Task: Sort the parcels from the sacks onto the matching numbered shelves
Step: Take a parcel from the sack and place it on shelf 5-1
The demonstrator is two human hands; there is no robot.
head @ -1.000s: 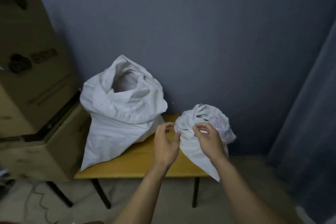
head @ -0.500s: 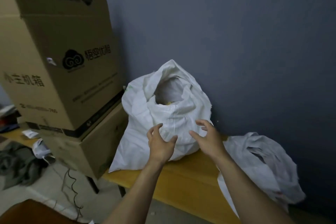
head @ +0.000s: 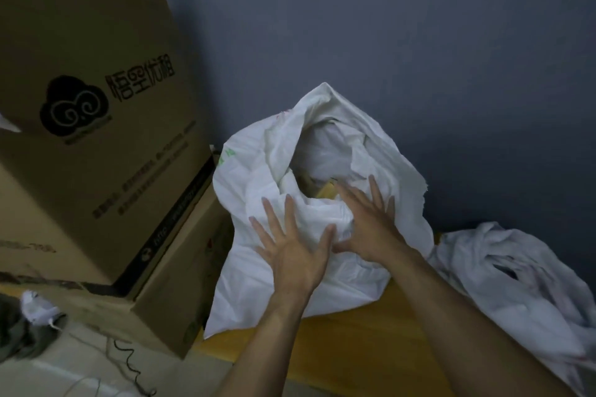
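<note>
1. Your left hand [head: 292, 256] lies flat on the upright sack [head: 254, 171] — fingers spread, gripping nothing.
2. Your right hand [head: 371, 224] rests at its open mouth, fingers straight, beside a brown parcel [head: 325, 195].
3. It stands on the table [head: 371, 342] — a limp sack [head: 516, 284] lies right of it.

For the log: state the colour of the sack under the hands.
The sack is white, seen in the head view.

A yellow wooden table [head: 364, 335] stands against the blue-grey wall. At its 11 o'clock an open white sack [head: 245, 203] sits upright and bulging. At 3 o'clock a limp white sack [head: 522, 293] lies crumpled, close beside the first.
</note>
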